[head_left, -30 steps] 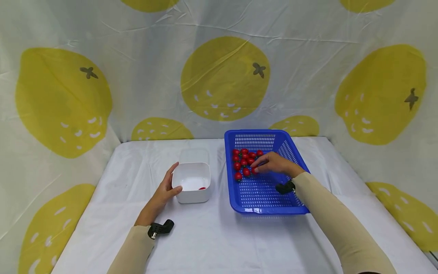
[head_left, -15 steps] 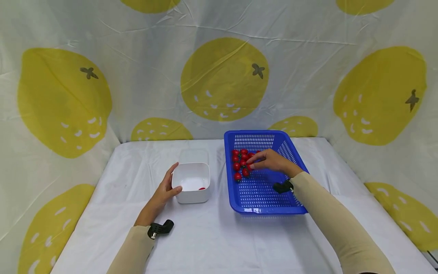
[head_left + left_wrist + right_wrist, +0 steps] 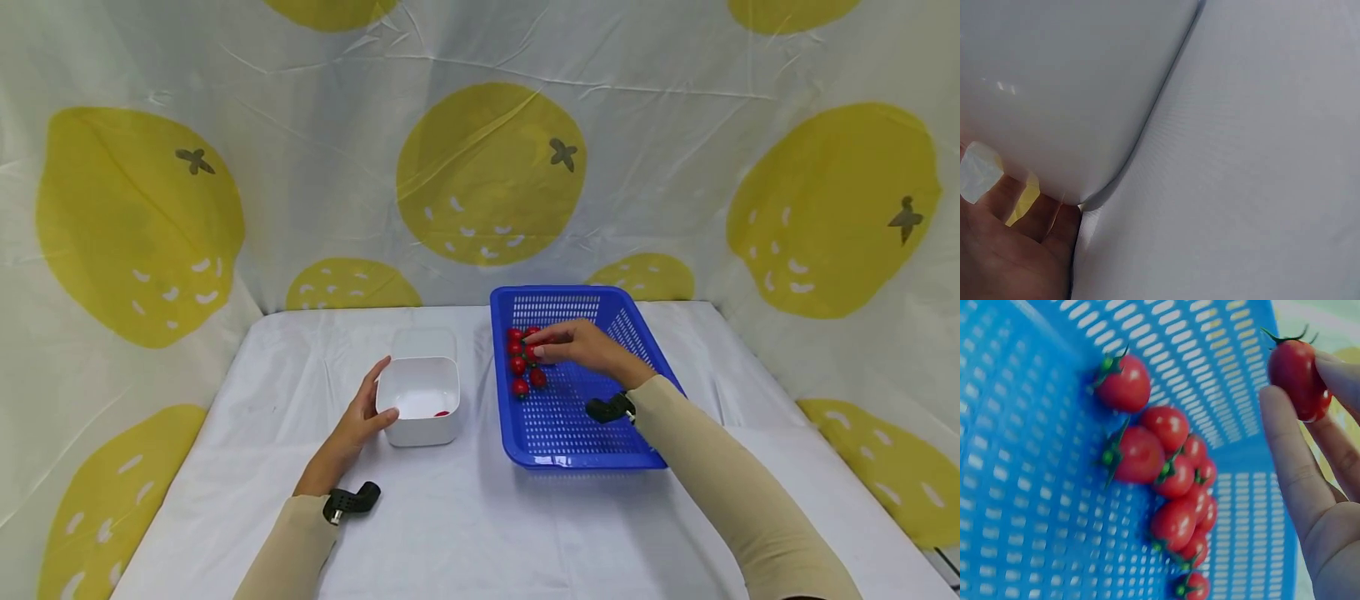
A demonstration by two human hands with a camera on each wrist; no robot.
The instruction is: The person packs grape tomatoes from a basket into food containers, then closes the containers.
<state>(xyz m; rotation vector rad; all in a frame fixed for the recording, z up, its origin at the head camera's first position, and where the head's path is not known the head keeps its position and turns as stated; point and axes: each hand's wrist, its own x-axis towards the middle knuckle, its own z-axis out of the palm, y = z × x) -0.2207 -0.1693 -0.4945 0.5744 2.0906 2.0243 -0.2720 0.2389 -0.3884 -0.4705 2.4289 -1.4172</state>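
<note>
Table w/ white cloth [image 3: 480, 517] carries everything; lemon-print backdrop [image 3: 491, 175] hangs behind the far edge and along both sides.

Blue perforated basket [image 3: 581, 446] sits right of centre, its far end toward the table's far edge. Cherry tomatoes [image 3: 519, 365] are bunched in the basket's far-left corner, green stems showing in the right wrist view [image 3: 1147, 456].

White square tub [image 3: 420, 400] stands left of the basket, apart from it, approx. mid-table. One small red item lies inside near its right wall, too small to tell exactly. A second white container [image 3: 425, 342] sits just behind the tub.

Left hand [image 3: 352, 425] rests against the tub's left wall, thumb on the near-left corner, fingers fairly straight along the side; not curled round it. Left wrist view shows the palm [image 3: 1010, 250] touching the tub's base edge.

Right hand [image 3: 585, 346] is over the basket's far-left part, above the bunch. Fingertips [image 3: 1291, 450] pinch a single cherry tomato [image 3: 1297, 378], lifted clear of the basket floor, fingers bent round it.
</note>
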